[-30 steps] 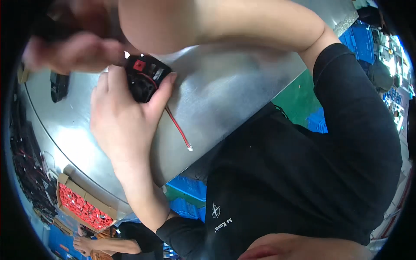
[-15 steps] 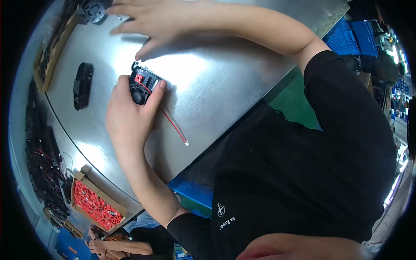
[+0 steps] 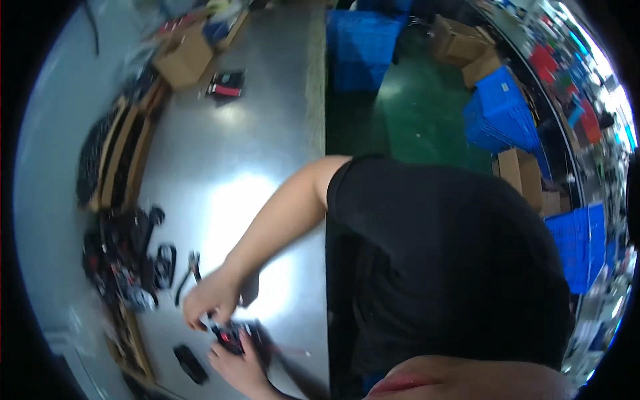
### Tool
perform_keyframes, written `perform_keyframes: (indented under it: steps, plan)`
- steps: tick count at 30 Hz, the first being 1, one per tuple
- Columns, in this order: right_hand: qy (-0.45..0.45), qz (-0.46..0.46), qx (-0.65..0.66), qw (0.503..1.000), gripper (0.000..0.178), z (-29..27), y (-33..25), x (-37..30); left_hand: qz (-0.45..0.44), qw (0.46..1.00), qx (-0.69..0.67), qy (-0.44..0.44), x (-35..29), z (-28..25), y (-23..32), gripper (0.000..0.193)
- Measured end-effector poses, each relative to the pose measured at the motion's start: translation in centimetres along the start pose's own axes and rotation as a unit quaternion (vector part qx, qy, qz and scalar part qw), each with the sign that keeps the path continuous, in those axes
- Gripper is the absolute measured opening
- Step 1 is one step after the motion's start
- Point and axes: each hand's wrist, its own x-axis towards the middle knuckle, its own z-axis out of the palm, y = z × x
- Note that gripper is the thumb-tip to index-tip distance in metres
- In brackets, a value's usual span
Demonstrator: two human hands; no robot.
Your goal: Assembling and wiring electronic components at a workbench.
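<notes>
My left hand [image 3: 241,368] is closed around a small black plastic housing [image 3: 230,340] with a red part in it, held low over the metal table. A thin wire [image 3: 290,349] trails from it to the right. My right hand [image 3: 215,298] is at the housing's far end, fingers pinched together; motion blur hides what is between them. Dark-handled pliers [image 3: 192,267] lie just beyond my right hand. A black elongated cover [image 3: 190,365] lies to the left of my left hand.
Several black housings [image 3: 123,247] are heaped along the table's left side, by long cardboard trays [image 3: 127,160]. A cardboard box [image 3: 183,57] and a black-and-red item [image 3: 227,85] are at the far end. Blue crates [image 3: 363,43] stand beyond the table's right edge.
The view has swung round, showing more of the table's far end. My right hand, spread open before, is now pinched at the housing. The left hand still holds the housing.
</notes>
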Motion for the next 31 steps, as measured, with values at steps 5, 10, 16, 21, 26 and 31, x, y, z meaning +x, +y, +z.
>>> perform_keyframes:
  steps: [5, 10, 16, 21, 26, 31]
  plan:
    - [0.029, -0.003, -0.107, 0.994, 0.02, -0.2, -1.1, -0.3, 0.29, 0.904, 0.12, 0.292, 5.7, 0.8, -0.9, 0.051]
    - [-0.022, 0.087, -0.108, 0.99, 0.022, 2.0, -2.4, 0.6, 0.096, 0.993, -0.021, 0.063, 1.3, 2.0, -0.9, 0.071]
    - [-0.027, 0.182, -0.19, 0.964, 0.019, 0.8, -5.2, 0.7, 0.057, 0.988, -0.131, 0.051, 1.8, 0.1, 3.0, 0.064]
    - [-0.161, 0.276, -0.296, 0.9, 0.022, -1.7, -9.9, 2.0, 0.053, 0.995, -0.066, 0.061, 1.7, 0.8, 3.2, 0.062]
    - [-0.176, 0.241, -0.339, 0.892, 0.025, -0.7, -10.8, 1.7, 0.007, 0.999, -0.045, 0.027, 0.6, 0.2, 3.3, 0.063]
    - [-0.119, 0.212, -0.263, 0.934, 0.024, -1.6, -10.0, 0.5, 0.017, 0.998, -0.048, 0.027, 0.8, 1.0, 3.0, 0.061]
